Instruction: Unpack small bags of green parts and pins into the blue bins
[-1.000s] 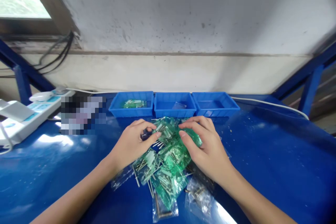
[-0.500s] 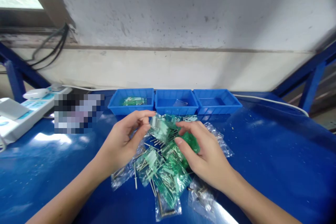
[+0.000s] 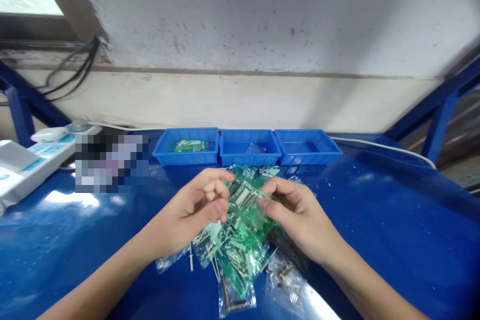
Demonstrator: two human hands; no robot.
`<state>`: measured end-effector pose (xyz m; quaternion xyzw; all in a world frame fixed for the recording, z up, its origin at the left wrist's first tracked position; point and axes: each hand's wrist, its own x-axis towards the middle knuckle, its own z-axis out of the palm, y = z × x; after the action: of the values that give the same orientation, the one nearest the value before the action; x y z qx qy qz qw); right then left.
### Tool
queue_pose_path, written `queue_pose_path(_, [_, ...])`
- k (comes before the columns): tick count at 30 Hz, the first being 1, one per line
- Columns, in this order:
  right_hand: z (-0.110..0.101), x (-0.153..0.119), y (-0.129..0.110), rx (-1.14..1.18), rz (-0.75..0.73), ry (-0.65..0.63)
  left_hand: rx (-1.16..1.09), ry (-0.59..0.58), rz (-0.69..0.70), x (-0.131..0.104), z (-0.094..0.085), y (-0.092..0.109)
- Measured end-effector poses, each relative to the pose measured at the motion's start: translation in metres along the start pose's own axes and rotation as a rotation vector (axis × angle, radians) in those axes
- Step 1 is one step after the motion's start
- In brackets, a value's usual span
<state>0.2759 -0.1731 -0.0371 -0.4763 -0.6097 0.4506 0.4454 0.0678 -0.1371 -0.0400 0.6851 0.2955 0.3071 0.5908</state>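
Note:
Green and clear plastic packets of metal pins form a pile (image 3: 240, 255) on the blue table. Above the pile, my right hand (image 3: 296, 212) pinches the right edge of a greenish packet (image 3: 245, 196) between thumb and fingers. My left hand (image 3: 204, 205) is at that packet's left side, its fingers curled and its thumb near the fingertips; whether it grips the packet is unclear. A clear packet with brownish metal pieces (image 3: 287, 280) lies below my right hand, and another (image 3: 236, 300) at the pile's front edge.
Three blue bins stand in a row behind the pile: the left one (image 3: 159, 152) holds green packets, the middle one (image 3: 249, 159) a clear packet, and the right one (image 3: 311, 158) shows nothing inside. A white power strip (image 3: 22, 180) and a blurred-out object (image 3: 108, 162) are at the left.
My left hand has moved slightly right and down. My right hand has closed on a packet; before, its thumb and fingers were apart. The packet between the hands now lies more to the right.

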Motion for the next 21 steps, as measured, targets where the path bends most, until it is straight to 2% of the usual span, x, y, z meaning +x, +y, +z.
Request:
queue_pose_path(3, [0.0,-0.002,0.001,-0.129,-0.222,0.107,-0.192,-0.004,-0.226,0.003,0.007,-0.003])
queue_pose_path(6, [0.0,-0.003,-0.001,-0.266,-0.459,0.082,-0.37,0.012,-0.409,0.003,0.016,-0.005])
queue_pose_path(9, [-0.002,-0.004,-0.001,-0.373,-0.56,0.053,-0.491,0.027,-0.423,0.002,0.019,-0.006])
queue_pose_path(13, [-0.004,-0.004,0.002,-0.426,-0.553,0.001,-0.292,0.042,-0.298,0.001,0.014,-0.003])
queue_pose_path(17, [-0.006,-0.004,0.001,-0.382,-0.51,-0.049,-0.129,-0.016,-0.334,0.001,0.01,0.0])
queue_pose_path(21, [-0.004,-0.004,0.0,-0.177,-0.354,-0.109,-0.124,0.004,-0.321,0.002,0.01,0.001])
